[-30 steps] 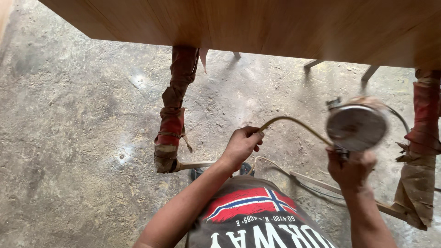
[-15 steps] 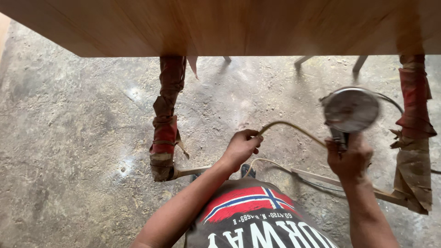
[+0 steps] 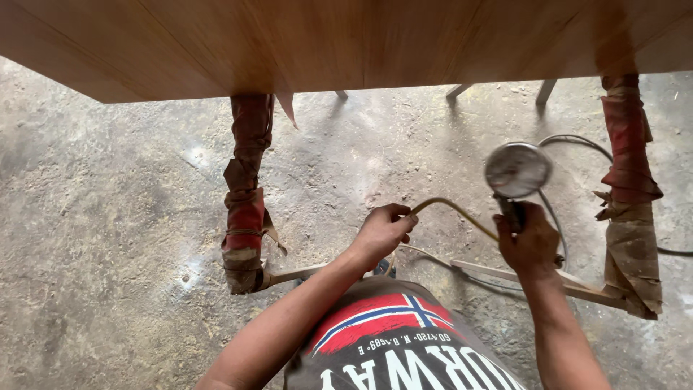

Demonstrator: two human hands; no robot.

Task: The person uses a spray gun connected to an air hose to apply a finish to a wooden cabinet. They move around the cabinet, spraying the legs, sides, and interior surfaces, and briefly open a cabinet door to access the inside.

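A wide wooden board (image 3: 346, 43) spans the top above a concrete floor (image 3: 108, 238). The right hand (image 3: 533, 242) grips a round-headed power tool (image 3: 517, 173). The left hand (image 3: 382, 232) clasps its yellowish hose (image 3: 455, 209) just beside it.

Soft daylight; glare patches on concrete floor (image 3: 195, 155); round tool head (image 3: 517, 170) motion-blurred; rest sharp.

No packages, signs or screens are in view. The only label-like thing is the print on the person's dark shirt (image 3: 404, 347) at the bottom centre: a curved red flag emblem (image 3: 379, 318) crossed by a blue cross with white edges, a line of small pale lettering beneath it, then a row of large white letters.
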